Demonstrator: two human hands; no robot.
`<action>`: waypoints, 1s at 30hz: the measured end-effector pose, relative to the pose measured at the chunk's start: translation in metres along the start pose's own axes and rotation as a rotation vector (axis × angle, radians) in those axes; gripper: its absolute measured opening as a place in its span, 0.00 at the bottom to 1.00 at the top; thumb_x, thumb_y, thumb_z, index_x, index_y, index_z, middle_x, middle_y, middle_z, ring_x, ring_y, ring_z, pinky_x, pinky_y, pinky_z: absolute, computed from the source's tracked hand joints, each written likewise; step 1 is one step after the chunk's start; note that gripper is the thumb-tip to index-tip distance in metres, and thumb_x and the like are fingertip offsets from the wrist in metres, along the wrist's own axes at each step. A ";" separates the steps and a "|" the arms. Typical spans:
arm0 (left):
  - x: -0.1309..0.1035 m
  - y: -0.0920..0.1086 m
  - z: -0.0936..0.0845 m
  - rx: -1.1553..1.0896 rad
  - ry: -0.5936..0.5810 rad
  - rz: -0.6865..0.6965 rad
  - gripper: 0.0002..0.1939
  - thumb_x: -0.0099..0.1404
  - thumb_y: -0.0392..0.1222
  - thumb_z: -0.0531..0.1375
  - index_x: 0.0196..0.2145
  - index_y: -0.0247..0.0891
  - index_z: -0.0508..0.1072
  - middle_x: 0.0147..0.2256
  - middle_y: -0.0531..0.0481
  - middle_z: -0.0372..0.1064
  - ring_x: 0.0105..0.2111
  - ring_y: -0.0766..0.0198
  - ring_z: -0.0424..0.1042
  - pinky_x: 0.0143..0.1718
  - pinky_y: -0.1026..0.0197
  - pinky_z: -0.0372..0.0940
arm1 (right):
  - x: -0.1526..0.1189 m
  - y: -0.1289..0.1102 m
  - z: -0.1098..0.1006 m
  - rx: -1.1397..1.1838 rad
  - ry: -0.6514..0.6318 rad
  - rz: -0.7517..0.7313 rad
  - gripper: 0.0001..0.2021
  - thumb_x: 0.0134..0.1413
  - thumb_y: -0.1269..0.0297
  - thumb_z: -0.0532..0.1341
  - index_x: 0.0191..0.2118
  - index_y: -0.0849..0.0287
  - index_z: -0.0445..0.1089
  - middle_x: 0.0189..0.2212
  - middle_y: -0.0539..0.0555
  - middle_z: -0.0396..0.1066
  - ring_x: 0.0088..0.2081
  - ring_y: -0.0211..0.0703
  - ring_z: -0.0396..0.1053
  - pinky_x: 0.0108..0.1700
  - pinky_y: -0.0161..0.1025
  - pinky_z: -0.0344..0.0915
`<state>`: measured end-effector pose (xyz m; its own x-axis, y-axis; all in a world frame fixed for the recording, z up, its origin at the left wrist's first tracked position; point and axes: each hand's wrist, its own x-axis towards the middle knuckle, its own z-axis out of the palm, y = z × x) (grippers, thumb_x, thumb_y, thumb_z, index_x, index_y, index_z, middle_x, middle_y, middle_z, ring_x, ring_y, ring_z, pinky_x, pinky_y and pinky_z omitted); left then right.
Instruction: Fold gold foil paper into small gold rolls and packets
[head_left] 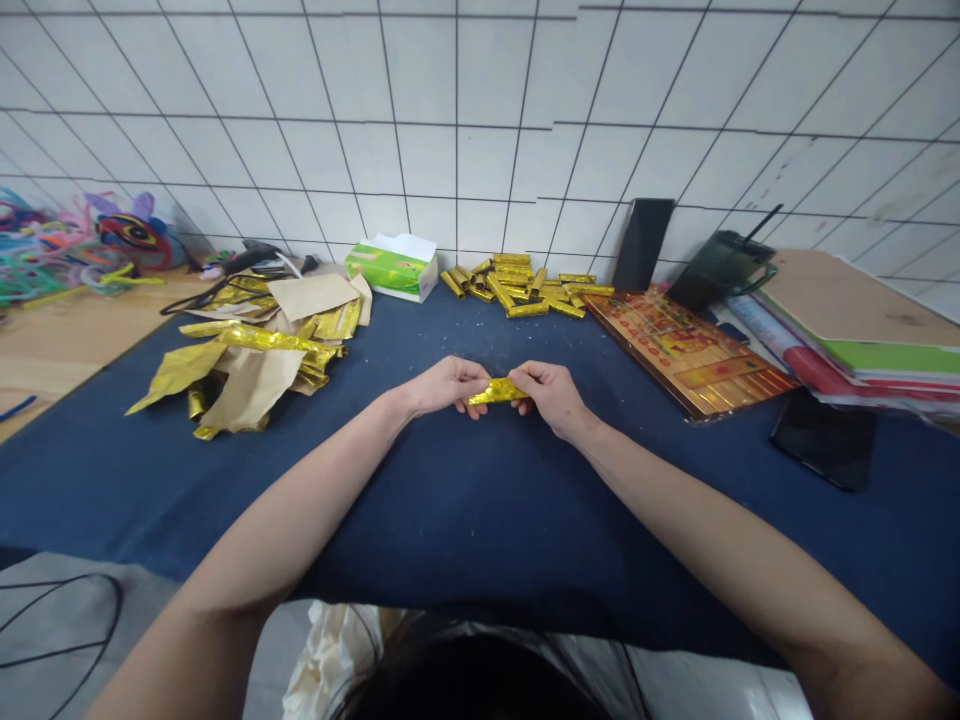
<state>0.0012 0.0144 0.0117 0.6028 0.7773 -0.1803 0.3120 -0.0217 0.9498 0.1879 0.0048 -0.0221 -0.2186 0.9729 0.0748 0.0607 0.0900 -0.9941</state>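
A small roll of shiny gold foil paper (495,391) is stretched between my two hands, just over the dark blue cloth (465,500). My left hand (452,385) pinches its left end, thumb on top. At the right end, my right hand (546,393) grips it the same way, fingers curled underneath. The fingertips below the roll are partly hidden. Beyond my hands, against the wall, lies a pile of similar gold paper rolls (529,308). Left of my hands is a loose heap of crumpled gold and tan paper sheets (259,375).
At the back stand a green tissue box (394,268) and a dark upright phone (643,245). On the right are a packet of orange-gold printed paper (686,345), a dark mug (724,270), stacked folders (862,310) and a black phone (825,435). Colourful craft pieces (60,245) lie far left.
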 end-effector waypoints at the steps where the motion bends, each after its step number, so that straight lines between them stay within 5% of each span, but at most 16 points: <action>1: 0.000 0.000 0.001 -0.017 0.017 0.014 0.10 0.61 0.42 0.55 0.30 0.31 0.68 0.23 0.49 0.71 0.21 0.70 0.70 0.22 0.70 0.59 | 0.000 0.001 0.001 -0.018 0.011 -0.001 0.13 0.45 0.55 0.61 0.24 0.61 0.67 0.13 0.46 0.64 0.14 0.30 0.59 0.17 0.29 0.56; 12: 0.005 0.000 0.015 -0.082 0.115 0.001 0.08 0.61 0.33 0.52 0.25 0.31 0.66 0.21 0.50 0.68 0.19 0.70 0.68 0.24 0.66 0.63 | -0.005 -0.004 0.002 -0.127 -0.022 -0.015 0.13 0.47 0.54 0.59 0.27 0.61 0.67 0.15 0.47 0.66 0.15 0.31 0.60 0.19 0.30 0.58; 24: 0.003 0.001 0.018 0.256 0.236 0.115 0.08 0.60 0.36 0.52 0.25 0.33 0.66 0.20 0.54 0.64 0.20 0.71 0.65 0.23 0.69 0.58 | -0.005 -0.004 0.003 -0.176 -0.063 -0.029 0.13 0.48 0.55 0.58 0.27 0.60 0.67 0.14 0.47 0.65 0.15 0.31 0.60 0.19 0.30 0.57; 30: 0.000 0.004 0.023 0.363 0.206 0.148 0.09 0.61 0.39 0.51 0.26 0.34 0.66 0.21 0.53 0.66 0.20 0.70 0.65 0.23 0.68 0.58 | -0.005 -0.002 0.004 -0.183 -0.017 -0.009 0.12 0.48 0.55 0.58 0.26 0.60 0.66 0.12 0.45 0.62 0.13 0.30 0.57 0.17 0.30 0.55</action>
<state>0.0192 0.0003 0.0093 0.5130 0.8574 0.0405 0.4934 -0.3332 0.8035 0.1854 -0.0009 -0.0206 -0.2362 0.9683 0.0809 0.2342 0.1375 -0.9624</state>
